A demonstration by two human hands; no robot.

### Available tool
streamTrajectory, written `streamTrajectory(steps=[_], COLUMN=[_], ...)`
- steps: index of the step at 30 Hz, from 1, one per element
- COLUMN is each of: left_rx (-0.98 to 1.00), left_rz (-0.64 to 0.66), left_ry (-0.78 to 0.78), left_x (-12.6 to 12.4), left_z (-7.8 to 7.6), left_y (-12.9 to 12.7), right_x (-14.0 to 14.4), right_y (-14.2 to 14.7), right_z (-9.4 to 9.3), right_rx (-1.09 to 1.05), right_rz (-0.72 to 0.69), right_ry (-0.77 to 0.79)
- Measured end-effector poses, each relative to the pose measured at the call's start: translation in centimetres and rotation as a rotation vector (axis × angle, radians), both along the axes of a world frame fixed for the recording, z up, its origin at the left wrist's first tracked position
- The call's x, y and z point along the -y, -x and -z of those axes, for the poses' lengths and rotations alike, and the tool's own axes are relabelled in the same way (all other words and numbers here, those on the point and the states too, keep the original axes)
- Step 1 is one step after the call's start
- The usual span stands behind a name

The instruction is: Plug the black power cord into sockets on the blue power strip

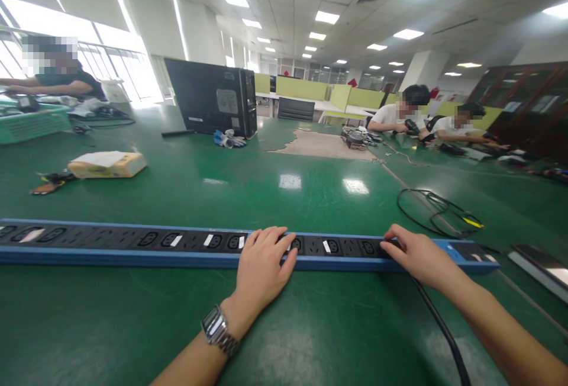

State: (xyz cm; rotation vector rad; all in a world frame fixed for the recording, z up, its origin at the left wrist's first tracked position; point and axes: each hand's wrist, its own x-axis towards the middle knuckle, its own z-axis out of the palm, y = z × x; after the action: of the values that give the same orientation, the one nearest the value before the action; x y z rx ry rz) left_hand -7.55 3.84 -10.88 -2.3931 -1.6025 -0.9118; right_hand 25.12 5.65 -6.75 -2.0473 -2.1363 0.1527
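A long blue power strip (266, 263) with black sockets lies across the green table in front of me. Several sockets have small white stickers. My left hand (265, 264) rests on the strip's middle, fingers spread over its top, a metal watch on the wrist. Toward the strip's right end, my right hand (417, 254) is closed in a pinch at the sockets. A black power cord (439, 321) runs from beneath that hand down to the bottom edge. Its plug is mostly hidden by my fingers.
A black computer case (213, 99) stands behind the strip, gloves (229, 139) beside it. A tissue pack (107, 164) lies left, near a green basket (38, 122). Coiled black cable (437, 211) and a dark flat device (539, 267) lie right. Other people sit around the table.
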Motion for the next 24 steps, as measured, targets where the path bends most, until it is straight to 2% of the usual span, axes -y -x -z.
streamTrajectory(steps=[3, 6, 9, 11, 13, 16, 20, 22, 24], left_rx=[0.001, 0.0, 0.013, 0.025, 0.037, 0.049, 0.029, 0.016, 0.016], left_rz=[-0.001, -0.002, -0.003, -0.005, -0.006, -0.006, -0.003, -0.005, -0.009], left_ry=[-0.002, 0.011, 0.017, 0.021, 0.03, 0.042, 0.035, 0.026, 0.022], left_x=[0.0, -0.1, -0.1, 0.0, 0.0, 0.1, 0.0, 0.0, -0.1], left_z=[0.0, 0.1, 0.1, 0.1, -0.1, -0.2, -0.1, 0.0, 0.1], left_y=[0.0, -0.1, -0.1, 0.0, 0.0, -0.1, -0.1, 0.0, 0.0], right_x=[0.4, 0.8, 0.8, 0.4, 0.0, -0.5, -0.4, -0.2, -0.1], right_y=[-0.1, -0.5, -2.4, -4.4, -7.0, -10.8, -13.8, -14.1, -14.0], right_z=[-0.4, -2.1, -4.0, -4.6, -4.4, -3.3, -1.9, -1.5, -1.3], right_rx=[-0.009, -0.07, -0.121, -0.085, -0.024, 0.066, 0.069, 0.049, 0.067], right_rz=[-0.019, 0.005, 0.075, 0.06, 0.012, 0.017, 0.035, 0.009, -0.002], right_ry=[-0.01, -0.094, -0.222, -0.175, -0.052, 0.066, 0.05, 0.021, -0.075])
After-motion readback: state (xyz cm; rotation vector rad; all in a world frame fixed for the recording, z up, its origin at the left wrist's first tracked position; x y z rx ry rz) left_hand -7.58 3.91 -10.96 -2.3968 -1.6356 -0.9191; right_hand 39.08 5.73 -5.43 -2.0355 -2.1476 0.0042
